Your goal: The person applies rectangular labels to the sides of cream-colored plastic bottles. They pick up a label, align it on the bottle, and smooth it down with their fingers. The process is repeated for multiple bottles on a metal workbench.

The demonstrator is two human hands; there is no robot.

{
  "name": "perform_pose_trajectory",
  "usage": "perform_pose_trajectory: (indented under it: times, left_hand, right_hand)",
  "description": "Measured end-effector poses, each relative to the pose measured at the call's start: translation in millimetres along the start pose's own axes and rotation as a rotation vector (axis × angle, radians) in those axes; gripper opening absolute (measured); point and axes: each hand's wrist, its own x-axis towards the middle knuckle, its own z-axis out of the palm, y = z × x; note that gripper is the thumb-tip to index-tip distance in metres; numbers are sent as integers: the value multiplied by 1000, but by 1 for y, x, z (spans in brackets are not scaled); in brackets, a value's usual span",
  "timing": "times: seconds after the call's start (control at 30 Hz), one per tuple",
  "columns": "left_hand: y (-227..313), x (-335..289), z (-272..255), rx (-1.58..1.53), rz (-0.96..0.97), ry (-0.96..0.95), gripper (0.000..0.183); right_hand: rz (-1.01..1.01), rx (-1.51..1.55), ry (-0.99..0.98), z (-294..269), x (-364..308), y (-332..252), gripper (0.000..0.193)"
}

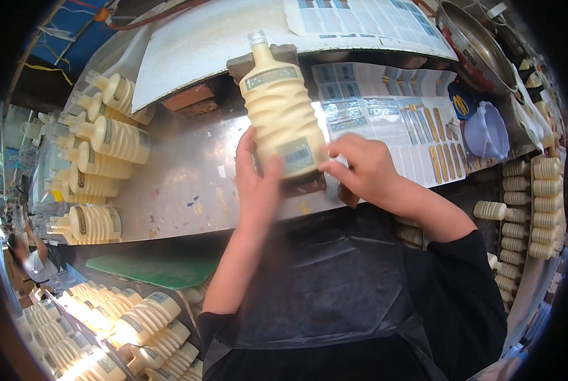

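A cream-coloured bottle [277,101] with wavy ribs and a clear threaded neck lies on its back in front of me, neck pointing away. Labels sit near its shoulder and its base; the lower label [295,155] is silver-blue. It rests across dark blocks [234,66]. My left hand [257,187] grips the bottle's lower left side, fingers along the edge and a blurred thumb over the front. At the lower right edge, beside the label, my right hand [363,166] is closed in a pinch. Whatever lies between its fingertips is too small to make out.
Sheets of labels [344,95] and gold strips [446,162] lie to the right, near a lilac bucket [487,130] and a metal pan [474,44]. More bottles [115,136] crowd the metal table's [169,184] left end. Stacked bottles [546,206] stand right; others [147,317] fill the lower left.
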Motion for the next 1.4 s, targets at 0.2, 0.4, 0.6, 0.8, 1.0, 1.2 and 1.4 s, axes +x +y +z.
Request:
perform_pose_trajectory:
  times: [0.2,0.4,0.6,0.8,1.0,1.2,1.4]
  left_hand:
    - [12,-5,9,50,-29,-13,84]
    - [11,-4,5,25,-39,-23,90]
    - [9,-3,6,-19,-50,-27,91]
    - [0,-3,3,-205,-66,-16,86]
    - [-4,-6,4,-149,-5,-52,82]
    - [0,-7,5,-123,-4,-46,83]
    - [3,-7,3,-82,-20,-63,92]
  right_hand:
    - [753,321,5,20,29,-16,74]
    - [776,378,4,20,28,-16,79]
    - [787,394,18,22,27,-15,80]
    - [767,437,9,21,27,-11,77]
    - [776,416,-7,23,25,-12,70]
    - [766,358,-6,23,25,-14,70]
    - [840,692,45,15,26,-3,49]
